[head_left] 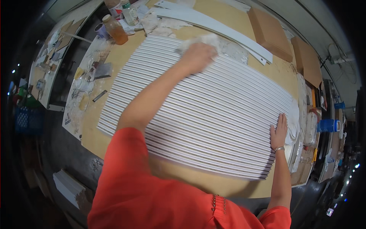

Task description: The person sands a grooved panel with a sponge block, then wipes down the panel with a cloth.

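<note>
A large white slatted panel [206,114] with many thin ribs lies flat on a tan worktable [118,57]. My left hand [196,57] reaches across to the panel's far edge and presses a crumpled white cloth [202,40] onto the ribs. My right hand [279,131] lies flat with fingers spread on the panel's right end, a bracelet at the wrist. Orange sleeves cover both upper arms.
Long white curved strips [213,23] and two brown cardboard boxes [270,32] lie at the table's far side. An amber bottle [114,29], jars and rags stand far left. A messy board with scrapers [89,82] sits left. Blue containers [328,125] stand right.
</note>
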